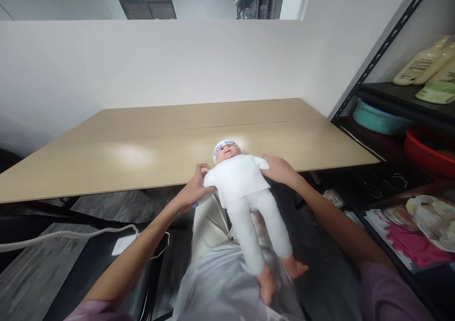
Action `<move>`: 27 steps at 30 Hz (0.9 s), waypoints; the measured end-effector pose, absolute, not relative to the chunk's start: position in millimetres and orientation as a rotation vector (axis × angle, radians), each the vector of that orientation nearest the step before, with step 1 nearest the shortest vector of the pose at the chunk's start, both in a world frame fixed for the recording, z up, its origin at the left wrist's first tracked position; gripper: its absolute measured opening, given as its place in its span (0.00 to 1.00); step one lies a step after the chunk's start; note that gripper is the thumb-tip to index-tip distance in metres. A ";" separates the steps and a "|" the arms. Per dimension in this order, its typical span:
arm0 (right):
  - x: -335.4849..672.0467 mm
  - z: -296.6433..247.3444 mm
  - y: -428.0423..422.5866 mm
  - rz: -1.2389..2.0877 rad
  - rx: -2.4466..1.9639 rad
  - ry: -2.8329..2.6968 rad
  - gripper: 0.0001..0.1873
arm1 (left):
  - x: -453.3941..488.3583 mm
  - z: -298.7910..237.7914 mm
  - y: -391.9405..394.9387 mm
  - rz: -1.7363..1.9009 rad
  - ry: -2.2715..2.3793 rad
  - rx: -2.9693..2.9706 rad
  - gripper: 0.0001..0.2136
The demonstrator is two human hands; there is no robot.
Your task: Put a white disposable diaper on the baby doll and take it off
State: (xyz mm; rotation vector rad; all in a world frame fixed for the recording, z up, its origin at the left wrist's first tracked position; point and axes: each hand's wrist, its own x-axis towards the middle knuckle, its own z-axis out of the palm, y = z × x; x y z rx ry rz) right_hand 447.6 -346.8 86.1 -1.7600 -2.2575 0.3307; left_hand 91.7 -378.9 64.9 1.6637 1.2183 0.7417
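Observation:
A baby doll (pixel 238 181) in a white top, white trousers and a white headband with blue lettering lies face up. Its head is by the near edge of the table, and its bare feet point toward me over my lap. My left hand (pixel 196 187) is closed around the doll's arm on the left of the picture. Some small blue and white thing shows under that hand, too little of it to name. On the other side, my right hand (pixel 279 169) grips the doll's other arm near its end.
A wooden table (pixel 142 141) stretches ahead to a white wall. At right, a dark shelf (pixel 384 91) bears bottles (pixel 423 62), a teal basin (pixel 378 117) and a red basin (pixel 430 150). A pink cloth (pixel 414 245) lies lower. A white cable (pixel 67 234) crosses the dark seat at left.

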 end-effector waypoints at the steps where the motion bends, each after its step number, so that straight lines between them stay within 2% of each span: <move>1: 449.6 81.3 -339.9 0.345 -1.754 -2.250 0.11 | 90.1 64.9 -368.9 0.729 1.242 1.673 0.32; 7: 458.6 41.4 -316.7 0.275 -1.583 -2.149 0.11 | 69.2 56.4 -323.0 0.664 1.469 1.849 0.34; 12: 466.9 13.2 -291.2 0.172 -1.498 -2.111 0.17 | 45.6 46.1 -297.3 0.602 1.708 1.991 0.28; 19: 458.0 10.3 -229.6 0.229 -1.514 -2.128 0.17 | 27.2 22.9 -255.0 0.593 1.921 2.339 0.28; 24: 449.1 6.6 -185.1 0.144 -1.482 -2.182 0.14 | 19.1 15.2 -212.7 0.605 1.971 2.473 0.29; 27: 446.7 3.1 -159.9 0.109 -1.490 -2.158 0.15 | 15.7 14.4 -181.8 0.641 1.945 2.482 0.29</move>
